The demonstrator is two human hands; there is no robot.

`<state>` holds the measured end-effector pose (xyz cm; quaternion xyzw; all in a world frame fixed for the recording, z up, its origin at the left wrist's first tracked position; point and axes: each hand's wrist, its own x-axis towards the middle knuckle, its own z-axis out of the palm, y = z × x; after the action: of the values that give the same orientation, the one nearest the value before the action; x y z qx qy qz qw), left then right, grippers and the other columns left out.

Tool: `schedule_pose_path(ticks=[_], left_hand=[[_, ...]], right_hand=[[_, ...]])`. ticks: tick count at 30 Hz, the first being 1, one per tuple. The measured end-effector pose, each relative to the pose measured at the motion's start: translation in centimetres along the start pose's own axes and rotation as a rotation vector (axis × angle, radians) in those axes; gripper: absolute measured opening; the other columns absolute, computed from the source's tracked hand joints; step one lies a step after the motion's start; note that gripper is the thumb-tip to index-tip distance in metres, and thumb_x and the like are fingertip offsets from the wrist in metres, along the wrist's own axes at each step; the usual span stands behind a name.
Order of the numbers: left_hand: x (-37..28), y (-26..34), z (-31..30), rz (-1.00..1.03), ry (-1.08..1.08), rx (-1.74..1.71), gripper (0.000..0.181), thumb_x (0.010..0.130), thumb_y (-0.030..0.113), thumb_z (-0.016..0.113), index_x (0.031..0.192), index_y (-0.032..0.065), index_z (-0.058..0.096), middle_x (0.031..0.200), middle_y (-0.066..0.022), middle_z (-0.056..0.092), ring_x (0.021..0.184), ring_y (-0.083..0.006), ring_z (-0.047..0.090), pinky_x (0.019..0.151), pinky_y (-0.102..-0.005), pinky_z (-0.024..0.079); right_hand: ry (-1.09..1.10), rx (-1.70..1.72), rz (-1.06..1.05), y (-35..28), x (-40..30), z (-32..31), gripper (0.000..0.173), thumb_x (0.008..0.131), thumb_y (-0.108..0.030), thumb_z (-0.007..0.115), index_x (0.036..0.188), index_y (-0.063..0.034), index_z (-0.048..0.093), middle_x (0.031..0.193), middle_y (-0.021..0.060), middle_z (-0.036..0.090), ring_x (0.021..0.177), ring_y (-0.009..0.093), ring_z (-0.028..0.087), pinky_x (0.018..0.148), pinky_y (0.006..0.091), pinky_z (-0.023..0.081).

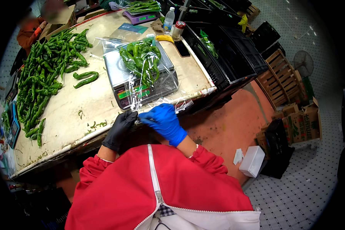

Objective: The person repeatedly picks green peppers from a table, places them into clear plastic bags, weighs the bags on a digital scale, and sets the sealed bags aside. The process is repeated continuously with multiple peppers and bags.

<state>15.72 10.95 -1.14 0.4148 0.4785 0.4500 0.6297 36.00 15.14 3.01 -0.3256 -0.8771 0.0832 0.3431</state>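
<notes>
A clear plastic bag point(161, 79) of green peppers point(141, 57) lies on a digital scale point(115, 69) with a steel pan and a lit display. Its near end stretches down past the table edge to my hands. My left hand point(119, 129), in a black glove, pinches the gathered plastic. Close beside it, my right hand point(164, 123), in a blue glove, also grips the bag's end. The fingers of both hands nearly meet, and the exact hold is partly hidden.
A large pile of green peppers point(43, 77) covers the table's point(83, 109) left side. Behind the scale are a banana point(164, 38), phone point(182, 49), bottle point(169, 20) and red-lidded jar point(178, 30). Black crates point(233, 51) stand right. A co-worker's sleeve point(28, 34) shows far left.
</notes>
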Motion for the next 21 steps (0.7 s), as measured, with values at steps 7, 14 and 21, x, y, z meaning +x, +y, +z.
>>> schedule_pose_path(ticks=[7,14,21], left_hand=[[1.5,-2.0,-0.2,0.055,0.070,-0.063,0.028,0.096,0.031,0.059,0.093,0.0034,0.067,0.075,0.0040,0.057,0.066,-0.0042,0.046,0.058,-0.0217,0.039],[1.4,-1.6,0.2,0.175,0.151,0.183,0.032,0.096,0.031,0.059,0.096,-0.0003,0.066,0.080,0.0008,0.063,0.072,-0.0088,0.054,0.064,-0.0266,0.045],[0.0,-2.3,-2.2,0.065,0.095,0.393,0.028,0.096,0.028,0.059,0.098,0.0004,0.064,0.078,-0.0001,0.062,0.072,-0.0084,0.054,0.063,-0.0270,0.045]], right_hand=[[-0.068,-0.059,-0.081,-0.8,1.3,2.0,0.020,0.072,-0.025,0.072,0.089,-0.0143,0.070,0.069,0.0068,0.056,0.066,0.028,0.054,0.063,0.0405,0.041],[0.012,0.424,0.152,-0.1,-1.3,2.0,0.012,0.081,-0.013,0.071,0.091,-0.0096,0.067,0.085,0.0058,0.062,0.073,0.022,0.060,0.070,0.0335,0.047],[1.051,1.855,0.493,17.6,-30.2,-8.7,0.016,0.096,-0.027,0.055,0.089,-0.0127,0.061,0.089,0.0075,0.062,0.081,0.015,0.059,0.079,0.0299,0.049]])
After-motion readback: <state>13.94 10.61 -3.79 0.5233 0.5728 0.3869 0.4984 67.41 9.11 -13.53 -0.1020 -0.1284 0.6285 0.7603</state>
